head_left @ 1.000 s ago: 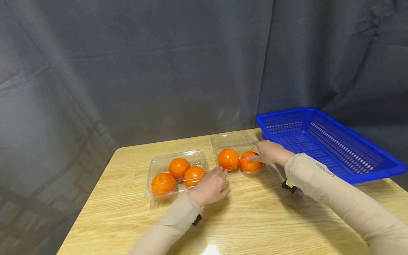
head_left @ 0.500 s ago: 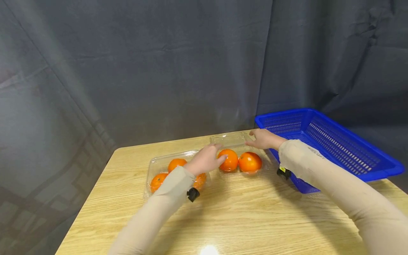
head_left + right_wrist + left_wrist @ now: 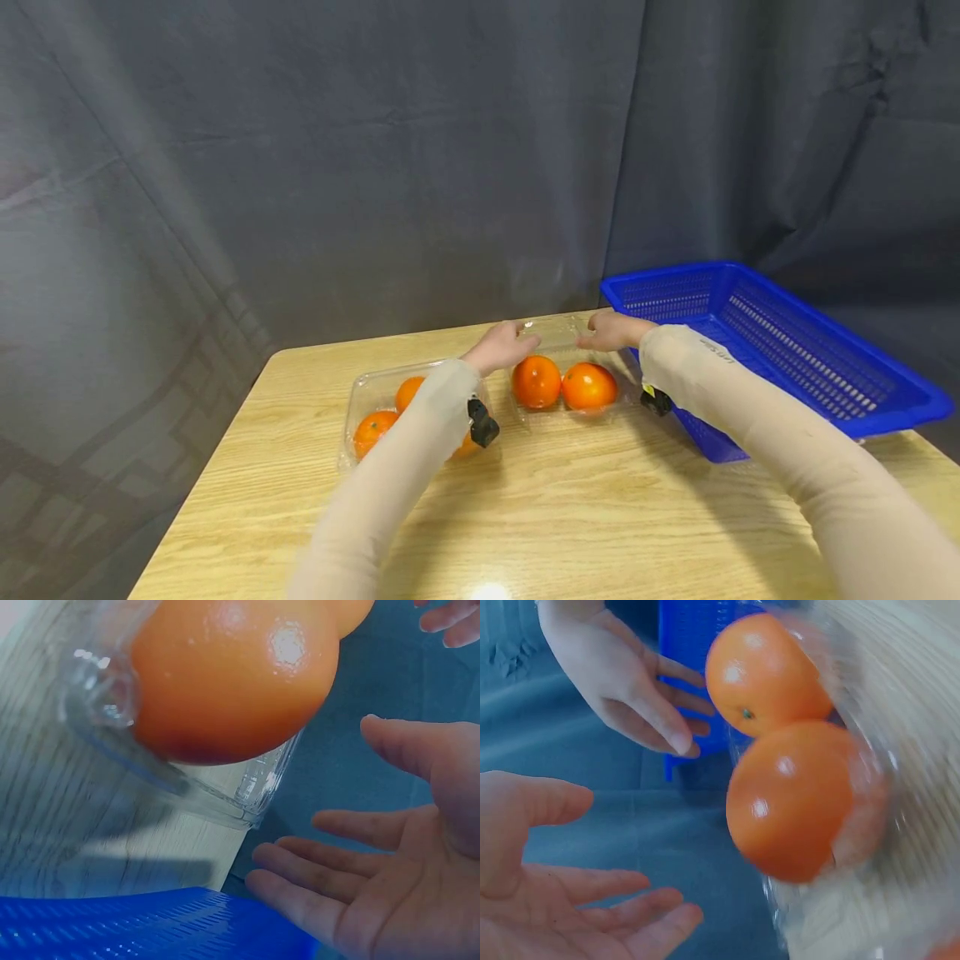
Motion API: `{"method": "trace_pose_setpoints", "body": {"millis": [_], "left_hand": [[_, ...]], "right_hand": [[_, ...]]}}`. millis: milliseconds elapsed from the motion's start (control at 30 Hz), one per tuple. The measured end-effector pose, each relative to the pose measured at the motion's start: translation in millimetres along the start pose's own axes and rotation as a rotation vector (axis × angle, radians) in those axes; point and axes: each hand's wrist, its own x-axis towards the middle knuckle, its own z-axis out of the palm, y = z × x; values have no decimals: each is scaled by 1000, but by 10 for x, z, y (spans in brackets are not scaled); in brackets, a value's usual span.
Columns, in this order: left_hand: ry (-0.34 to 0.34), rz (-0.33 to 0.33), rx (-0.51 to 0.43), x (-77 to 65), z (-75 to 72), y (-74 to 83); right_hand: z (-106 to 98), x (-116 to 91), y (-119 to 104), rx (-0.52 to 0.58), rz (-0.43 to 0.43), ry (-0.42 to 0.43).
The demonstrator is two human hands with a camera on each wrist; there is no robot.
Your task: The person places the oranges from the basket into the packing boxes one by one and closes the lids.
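Two oranges, one on the left (image 3: 536, 382) and one on the right (image 3: 590, 387), sit side by side in a clear plastic clamshell box (image 3: 558, 415). Its lid (image 3: 553, 332) stands open behind them. At the lid's left side is my left hand (image 3: 501, 347), its fingers extended and thumb apart. Across from it my right hand (image 3: 611, 331) has the same spread form. Both wrist views show the left palm (image 3: 562, 900) and right palm (image 3: 420, 885) holding nothing; whether fingertips touch the lid is unclear. A second clear box (image 3: 365, 392) with oranges is partly behind my left sleeve.
A blue plastic basket (image 3: 813, 350) stands at the right, close beside my right forearm. Grey curtain (image 3: 420, 183) hangs behind the wooden table (image 3: 585, 517). The table's back edge runs just beyond the lid.
My left hand has moved up and away from the front, past the left box to the lid's left side. The right hand has drawn back from the right orange toward the lid's right side.
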Motion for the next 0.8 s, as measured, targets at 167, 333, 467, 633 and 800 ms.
{"method": "trace_pose_setpoints", "body": {"millis": [167, 333, 467, 633, 800], "left_hand": [[5, -87, -57, 93, 32, 27], [6, -161, -80, 187, 38, -8], [-1, -183, -128, 253, 96, -35], [12, -216, -191, 322, 161, -72], [18, -243, -238, 346, 162, -120]], "right_hand": [[21, 75, 20, -7, 18, -17], [47, 162, 41, -13, 31, -21], [66, 201, 54, 53, 80, -52], [92, 224, 55, 164, 119, -96], [112, 244, 62, 151, 90, -99]]}}
